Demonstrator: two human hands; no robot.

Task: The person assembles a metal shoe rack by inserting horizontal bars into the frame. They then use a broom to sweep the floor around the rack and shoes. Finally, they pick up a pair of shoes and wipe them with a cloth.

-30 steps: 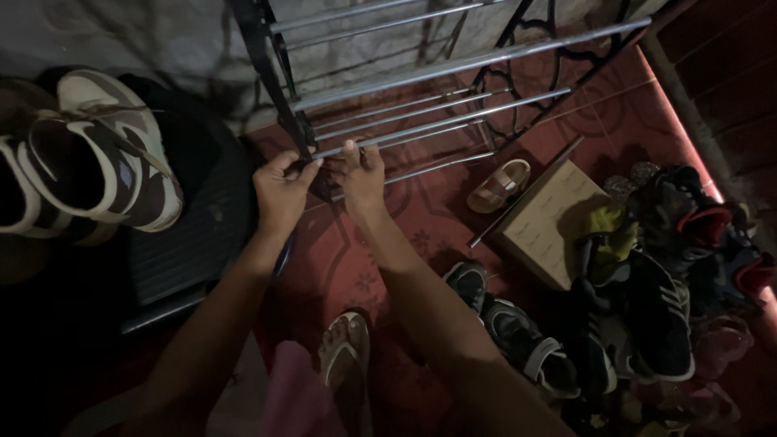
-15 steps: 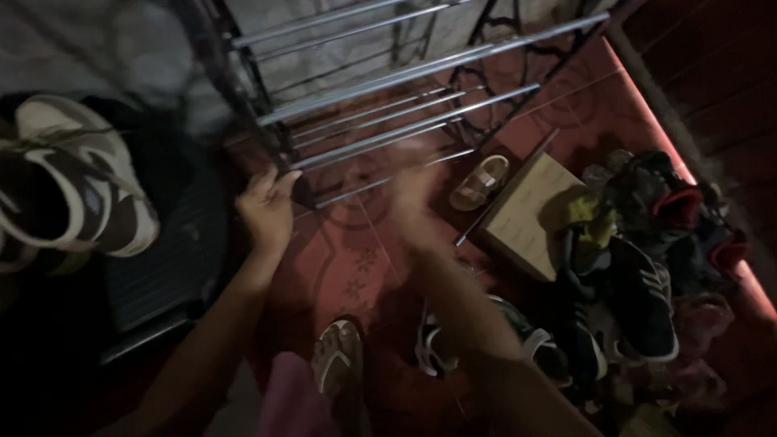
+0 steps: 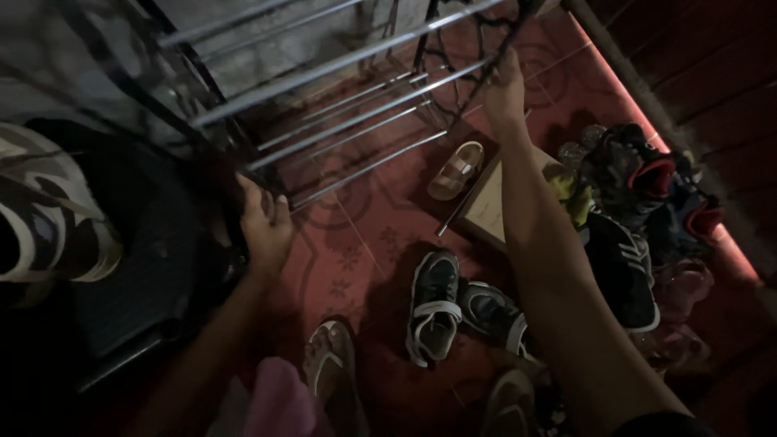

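A metal shoe rack with silver bars and black side frames stands on the red tiled floor. My left hand grips the lower part of its left black frame. My right hand reaches far across and holds the rack's right black frame near the ends of the bars. Its fingers are wrapped on the frame, partly hidden in the dim light.
A tan sandal and a cardboard box lie under my right arm. Dark sneakers sit on the floor, a pile of shoes at right, a white-and-dark sneaker at left, a flip-flop near me.
My right hand left the lower left bars and swung across to the rack's right frame. My left hand stayed on the left frame. The view shifted left and down.
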